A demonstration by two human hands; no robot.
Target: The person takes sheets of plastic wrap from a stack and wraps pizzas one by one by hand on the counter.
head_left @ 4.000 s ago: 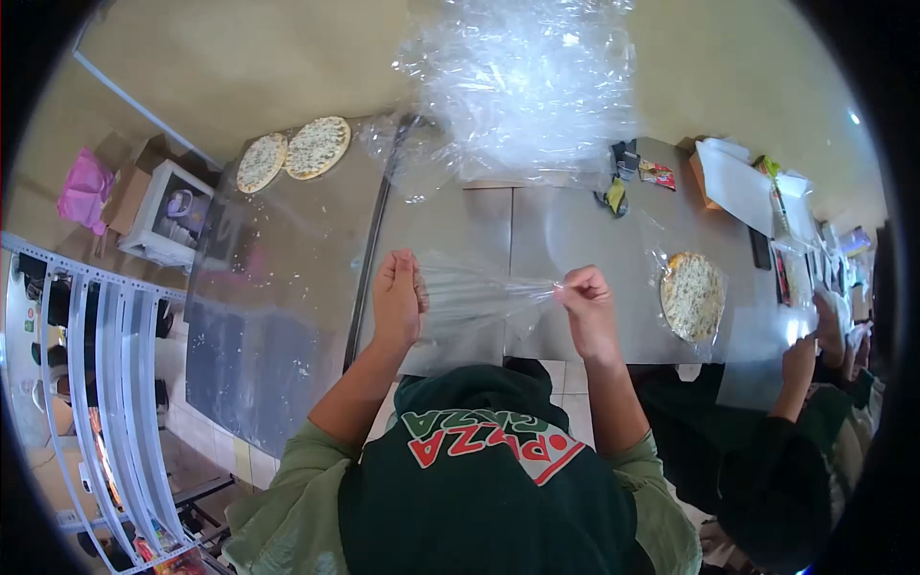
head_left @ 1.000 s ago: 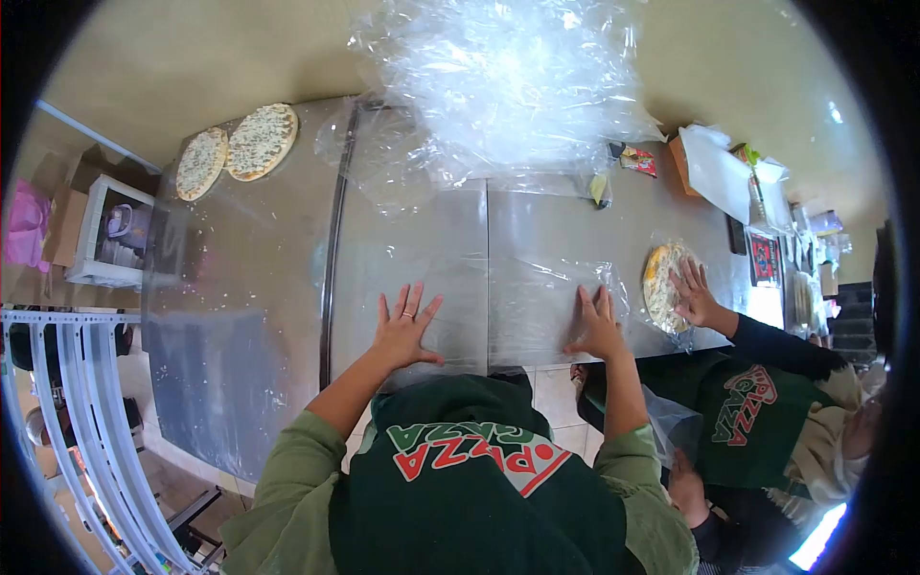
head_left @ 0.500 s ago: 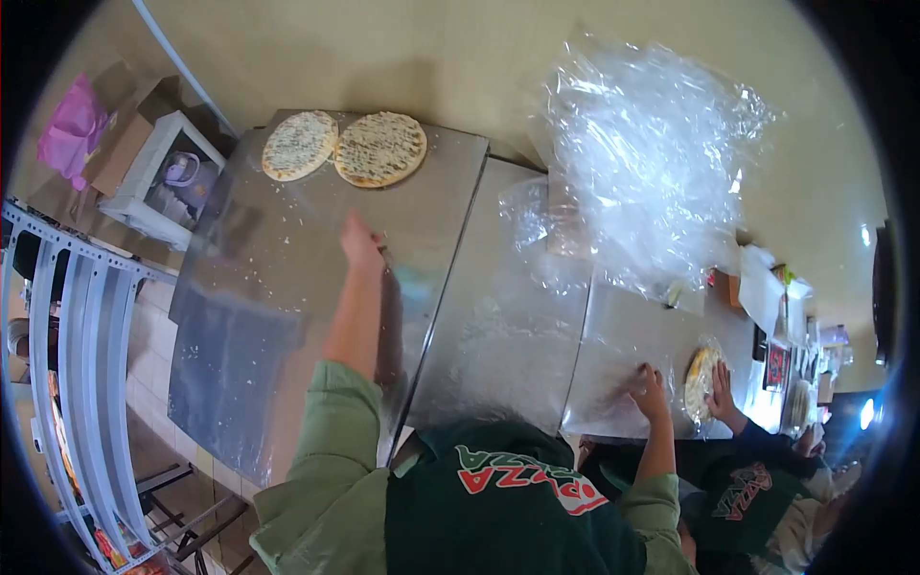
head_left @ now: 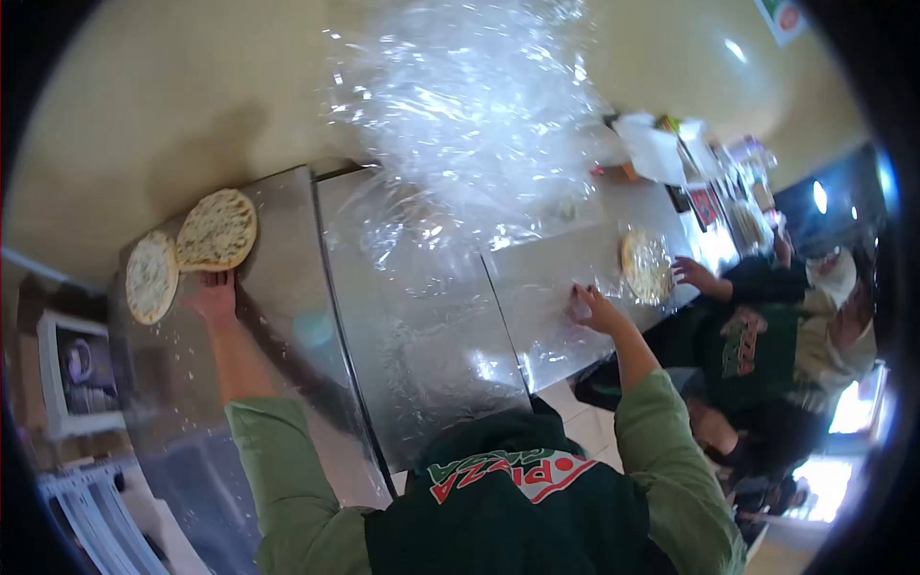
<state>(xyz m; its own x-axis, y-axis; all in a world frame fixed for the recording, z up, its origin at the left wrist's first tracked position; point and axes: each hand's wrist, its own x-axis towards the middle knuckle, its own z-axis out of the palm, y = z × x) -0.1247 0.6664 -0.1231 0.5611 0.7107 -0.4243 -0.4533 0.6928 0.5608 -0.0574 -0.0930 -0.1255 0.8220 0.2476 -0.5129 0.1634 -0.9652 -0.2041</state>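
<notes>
My left hand (head_left: 213, 295) is at the near edge of a round pizza (head_left: 218, 230) with pale crumbled topping. Its fingers are stretched forward and touch the rim; the fingertips are partly hidden there. A second, whiter pizza (head_left: 151, 278) lies against the first one on its left. Across the table, my right hand (head_left: 596, 310) has thumb and fingers pinched on clear plastic film (head_left: 571, 320) lying on the metal surface. Beyond it sits a pizza wrapped in clear film (head_left: 646, 266), with a co-worker's hand (head_left: 698, 276) beside it.
A big heap of clear plastic bags (head_left: 470, 115) rises at the back middle. Metal tables (head_left: 278, 220) meet at narrow seams, with crumbs scattered at left. A co-worker in a dark apron (head_left: 752, 340) stands at right, near boxes (head_left: 652, 149). A white shelf unit (head_left: 53, 374) is at left.
My left hand has reached forward to the rim of the darker-topped pizza. My right hand remains low over the table near the wrapped pizza. The view has turned to the right.
</notes>
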